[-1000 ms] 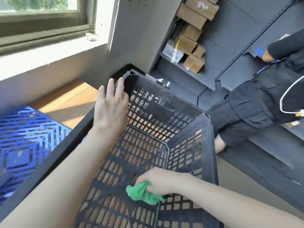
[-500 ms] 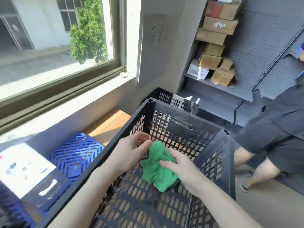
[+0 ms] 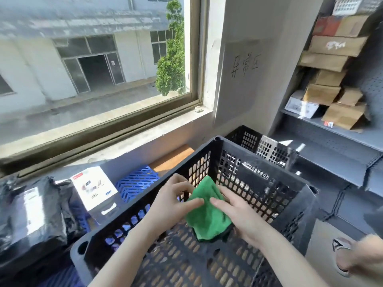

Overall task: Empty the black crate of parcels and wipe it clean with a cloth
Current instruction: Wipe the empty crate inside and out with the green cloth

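The black perforated crate (image 3: 267,187) stands in front of me with no parcel inside. Over its middle I hold a green cloth (image 3: 207,214) between both hands. My left hand (image 3: 172,206) pinches the cloth's left edge with thumb and fingers. My right hand (image 3: 238,216) grips its right side, fingers lying over the fabric. Parcels lie outside the crate to the left: a black plastic-wrapped parcel (image 3: 31,212) and a white printed box (image 3: 95,189).
A blue plastic pallet (image 3: 136,181) lies under the parcels by the window wall. A second black crate (image 3: 265,146) stands behind. Grey shelves (image 3: 331,129) at right carry cardboard boxes (image 3: 342,117). Another person's sandalled foot (image 3: 344,257) is at the lower right.
One second ago my left hand rested on the crate's rim and my right wiped low inside. Both hands now hold the cloth, lifted to the crate's middle. My view has risen toward the window.
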`<action>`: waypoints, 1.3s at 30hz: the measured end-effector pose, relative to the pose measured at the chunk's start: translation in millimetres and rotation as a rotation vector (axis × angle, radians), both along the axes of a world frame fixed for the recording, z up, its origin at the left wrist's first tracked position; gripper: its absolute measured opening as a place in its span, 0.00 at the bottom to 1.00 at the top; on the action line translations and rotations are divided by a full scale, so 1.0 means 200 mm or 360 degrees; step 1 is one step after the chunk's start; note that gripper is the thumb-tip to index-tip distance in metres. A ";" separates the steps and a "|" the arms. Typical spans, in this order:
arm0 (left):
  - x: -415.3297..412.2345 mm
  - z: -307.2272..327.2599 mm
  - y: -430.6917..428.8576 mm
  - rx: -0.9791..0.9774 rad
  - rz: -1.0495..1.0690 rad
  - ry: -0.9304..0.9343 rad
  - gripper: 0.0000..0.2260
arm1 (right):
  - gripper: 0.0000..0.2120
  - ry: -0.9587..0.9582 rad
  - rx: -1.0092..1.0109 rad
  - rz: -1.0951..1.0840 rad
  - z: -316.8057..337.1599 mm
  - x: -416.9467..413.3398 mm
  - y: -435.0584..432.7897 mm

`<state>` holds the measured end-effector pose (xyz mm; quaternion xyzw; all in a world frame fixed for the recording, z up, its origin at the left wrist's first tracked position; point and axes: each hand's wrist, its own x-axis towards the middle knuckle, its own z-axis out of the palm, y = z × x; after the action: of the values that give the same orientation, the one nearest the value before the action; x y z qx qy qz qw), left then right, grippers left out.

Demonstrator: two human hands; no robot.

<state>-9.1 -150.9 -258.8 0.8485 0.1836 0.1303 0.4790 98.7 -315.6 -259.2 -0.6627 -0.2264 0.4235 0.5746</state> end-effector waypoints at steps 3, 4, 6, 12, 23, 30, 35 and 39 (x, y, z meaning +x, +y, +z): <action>-0.02 0.06 -0.08 -0.0283 0.0123 -0.0053 0.08 | 0.23 -0.0219 -0.0101 0.0106 0.02 0.06 -0.03; -0.02 0.07 -0.11 -0.0293 0.0155 -0.0074 0.06 | 0.25 -0.0237 -0.0107 0.0182 0.02 0.08 -0.04; -0.02 0.09 -0.17 -0.0277 0.0232 -0.0125 0.05 | 0.27 -0.0222 -0.0097 0.0352 0.03 0.11 -0.06; -0.03 0.11 -0.28 -0.0288 0.0681 -0.0299 0.03 | 0.37 -0.0234 0.0058 0.0586 0.01 0.13 -0.06; -0.25 0.04 -0.17 -0.0555 0.0811 -0.0086 0.42 | 0.15 0.0221 0.0288 0.0306 -0.01 0.13 0.15; -0.31 0.02 -0.14 -0.0891 0.0888 -0.0230 0.19 | 0.20 0.0519 0.0310 0.0633 -0.01 0.16 0.29; -0.34 0.02 -0.16 -0.0717 0.1257 -0.0255 0.13 | 0.26 0.0502 0.0261 0.1060 -0.03 0.19 0.39; -0.32 0.06 -0.24 -0.0653 0.1492 -0.0251 0.12 | 0.20 0.0535 0.0226 0.1290 0.00 0.26 0.49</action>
<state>-72.6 -199.2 -246.0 0.5512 0.5293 0.3557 0.5381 150.6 -217.6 -260.1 -0.4011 -0.4000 0.6999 0.4351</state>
